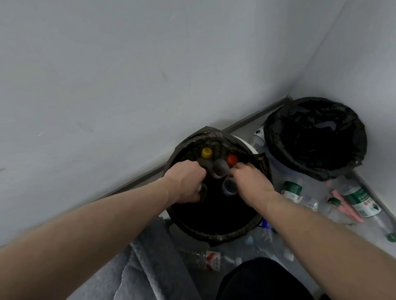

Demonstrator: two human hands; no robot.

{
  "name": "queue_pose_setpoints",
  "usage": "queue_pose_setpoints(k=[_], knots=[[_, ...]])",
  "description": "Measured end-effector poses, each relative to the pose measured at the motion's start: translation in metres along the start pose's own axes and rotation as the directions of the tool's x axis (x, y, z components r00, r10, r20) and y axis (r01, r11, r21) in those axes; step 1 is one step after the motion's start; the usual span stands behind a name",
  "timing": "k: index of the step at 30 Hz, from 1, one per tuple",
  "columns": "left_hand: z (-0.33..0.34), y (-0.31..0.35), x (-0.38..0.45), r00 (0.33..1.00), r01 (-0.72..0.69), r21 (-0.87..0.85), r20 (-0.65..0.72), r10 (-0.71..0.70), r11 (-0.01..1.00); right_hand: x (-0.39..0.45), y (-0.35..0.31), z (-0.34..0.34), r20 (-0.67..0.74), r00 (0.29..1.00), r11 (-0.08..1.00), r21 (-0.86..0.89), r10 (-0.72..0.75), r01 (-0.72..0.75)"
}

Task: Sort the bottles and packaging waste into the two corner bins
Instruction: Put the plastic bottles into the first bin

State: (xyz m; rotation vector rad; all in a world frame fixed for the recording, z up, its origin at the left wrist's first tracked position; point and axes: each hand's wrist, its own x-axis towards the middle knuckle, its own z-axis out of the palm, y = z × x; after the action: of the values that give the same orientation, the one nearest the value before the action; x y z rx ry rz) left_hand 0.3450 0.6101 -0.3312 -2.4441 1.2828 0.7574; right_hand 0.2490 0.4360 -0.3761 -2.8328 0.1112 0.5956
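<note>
Both my hands reach into the near bin (223, 232), which is lined with a black bag. My left hand (185, 182) grips a clear bottle by its neck inside that bin. My right hand (250, 181) is curled on another clear bottle (229, 186) beside it. A yellow-capped bottle (206, 152), a red-capped one (232, 160) and a grey bottle bottom (220, 167) stand at the bin's far side. The second bin (315, 137), also black-lined, sits in the corner to the right. Green-labelled bottles (291, 190) (362, 201) lie on the floor between them.
Crushed clear bottles (211, 260) and wrappers litter the floor in front of the near bin. Pink sticks (345, 205) and a green cap (392, 237) lie at the right by the wall. A grey blanket (141, 274) covers the floor at lower left. My dark knee (261, 285) is below.
</note>
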Motion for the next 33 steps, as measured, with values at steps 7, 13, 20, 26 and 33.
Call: queue_pose_setpoints(k=[7,13,20,26,33], knots=[[0.007,-0.014,0.000,0.996,0.089,-0.002,-0.002,-0.089,0.996,0.000,-0.003,-0.001,0.006,1.000,0.999,0.018,0.030,-0.030],[0.010,-0.013,0.001,0.993,0.108,-0.009,-0.040,-0.108,0.994,-0.002,-0.008,-0.002,-0.004,0.999,0.999,0.005,0.053,-0.053],[0.006,-0.009,-0.001,0.985,0.091,-0.037,-0.146,-0.096,0.995,-0.003,-0.009,-0.009,-0.009,0.999,0.999,0.010,0.043,-0.043],[0.006,-0.014,0.000,0.975,0.126,-0.074,-0.173,-0.137,0.989,-0.008,-0.011,-0.010,-0.016,0.999,0.999,0.007,0.032,-0.032],[0.010,-0.016,0.003,0.981,0.052,-0.007,-0.189,-0.052,0.999,-0.012,-0.014,-0.013,-0.003,0.999,0.999,0.007,0.032,-0.032]])
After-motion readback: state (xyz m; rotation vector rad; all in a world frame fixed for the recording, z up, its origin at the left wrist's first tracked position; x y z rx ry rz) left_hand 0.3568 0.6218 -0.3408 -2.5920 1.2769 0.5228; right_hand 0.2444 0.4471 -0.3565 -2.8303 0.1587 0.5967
